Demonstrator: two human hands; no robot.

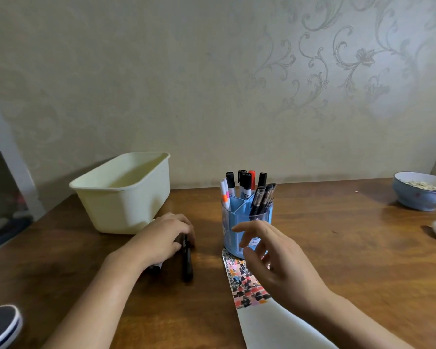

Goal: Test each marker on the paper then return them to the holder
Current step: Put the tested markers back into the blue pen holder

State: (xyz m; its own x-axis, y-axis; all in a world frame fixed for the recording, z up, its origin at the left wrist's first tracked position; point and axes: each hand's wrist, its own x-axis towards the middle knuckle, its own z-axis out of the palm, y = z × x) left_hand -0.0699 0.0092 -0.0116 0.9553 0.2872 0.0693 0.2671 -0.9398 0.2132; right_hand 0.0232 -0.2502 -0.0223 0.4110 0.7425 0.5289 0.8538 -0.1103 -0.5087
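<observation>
**Paper under the right hand, marker under the left**

Paper [267, 321] lies beneath the right hand [275, 263], fingers spread, holding nothing, hovering just before the blue holder [239, 222]. Left hand [164, 238] curls onto a black marker [186, 260] on the table [337, 248].

A cream tub [122, 195] (back left) and a blue bowl [419, 191] sit on the wooden table [350, 248].

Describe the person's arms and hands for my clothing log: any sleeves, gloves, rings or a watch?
Both arms are bare from the lower frame edge to the wrists: no sleeves show. The left hand and right hand wear no gloves. No watch, bracelet or ring is visible on either, though some fingers of the left hand are hidden from the camera.
</observation>
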